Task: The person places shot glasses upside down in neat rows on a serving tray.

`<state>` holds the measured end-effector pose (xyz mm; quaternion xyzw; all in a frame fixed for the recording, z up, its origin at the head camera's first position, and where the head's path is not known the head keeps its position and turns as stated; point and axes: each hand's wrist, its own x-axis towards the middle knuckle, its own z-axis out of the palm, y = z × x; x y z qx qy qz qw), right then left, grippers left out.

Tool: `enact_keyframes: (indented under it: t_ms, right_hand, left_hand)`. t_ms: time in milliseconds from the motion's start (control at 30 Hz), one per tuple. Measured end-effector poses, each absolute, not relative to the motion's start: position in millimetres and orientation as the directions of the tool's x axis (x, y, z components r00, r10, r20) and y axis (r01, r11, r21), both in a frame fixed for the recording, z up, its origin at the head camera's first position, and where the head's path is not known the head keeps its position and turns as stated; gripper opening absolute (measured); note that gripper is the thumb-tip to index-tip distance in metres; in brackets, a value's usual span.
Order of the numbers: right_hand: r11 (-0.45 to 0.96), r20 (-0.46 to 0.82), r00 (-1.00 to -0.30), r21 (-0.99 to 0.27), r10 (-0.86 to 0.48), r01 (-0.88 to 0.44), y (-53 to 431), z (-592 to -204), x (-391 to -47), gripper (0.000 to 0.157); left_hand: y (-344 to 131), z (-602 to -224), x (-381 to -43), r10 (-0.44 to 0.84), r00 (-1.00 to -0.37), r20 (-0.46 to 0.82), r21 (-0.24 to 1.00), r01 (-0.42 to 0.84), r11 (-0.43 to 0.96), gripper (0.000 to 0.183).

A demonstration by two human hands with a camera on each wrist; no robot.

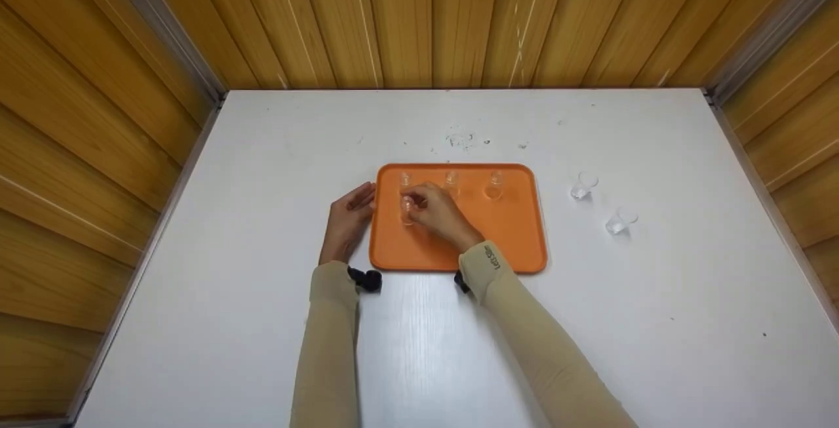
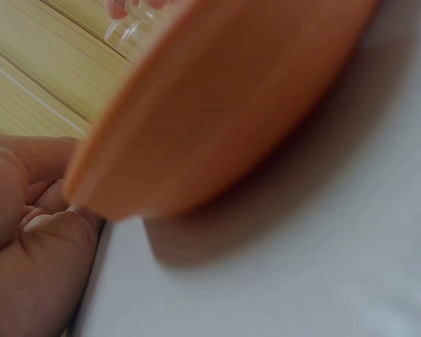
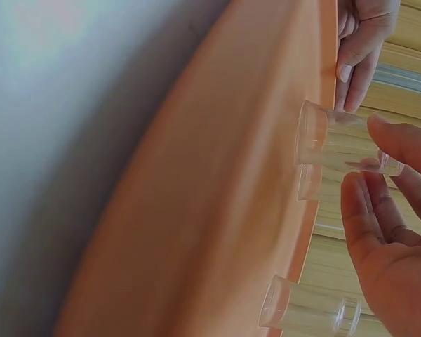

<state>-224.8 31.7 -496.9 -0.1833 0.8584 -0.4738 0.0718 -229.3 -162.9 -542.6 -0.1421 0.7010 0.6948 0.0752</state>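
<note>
Head view: here's the right hand (image 1: 446, 217) pinching a clear cup (image 1: 408, 215), mouth down, at the left of the orange tray (image 1: 406, 252); the left hand (image 1: 347, 225) rests against the tray's edge. Left wrist: those fingers lie loosely bent, gripping nothing. Right wrist: thumb and fingertips, slightly parted, hold the narrow base, walls glossy and see-through, wide rim facing the tray.

Left hand (image 1: 349, 223) palm inward, fingers loosely bent — right hand (image 1: 444, 215) reaching leftward, thumb opposite its curved fingers.
</note>
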Motion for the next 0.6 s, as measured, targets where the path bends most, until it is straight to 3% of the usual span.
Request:
enact_keyframes:
  t_ms: [600]
  right_hand:
    - [0.458, -0.006, -0.936, -0.873, -0.351, -0.166, 43, -491, -221, 0.041]
  left_hand:
    - [-163, -542, -229, -0.090, -0.947, -0.307, 0.950, -0.311, 0.025, 0.049]
